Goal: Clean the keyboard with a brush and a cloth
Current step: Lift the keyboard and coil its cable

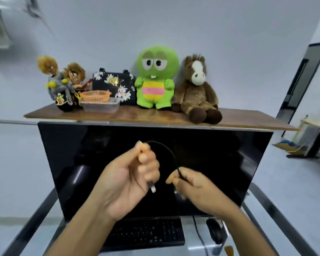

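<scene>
A black keyboard [146, 233] lies on the glass desk below my forearms, partly hidden by them. Both hands are raised in front of the dark monitor [220, 163]. My left hand [129, 178] grips one end of a thin black cable [166, 150], and a small silver plug [153, 188] sticks out below its fingers. The cable arcs over to my right hand [194, 191], which pinches it between thumb and fingers. No brush or cloth is clearly visible.
A black mouse [215, 231] with its cord lies right of the keyboard. A wooden shelf [155, 117] above the monitor carries plush toys, a floral bag, an orange basket [95, 96] and a clear plastic box [100, 107]. Another desk [314, 130] stands far right.
</scene>
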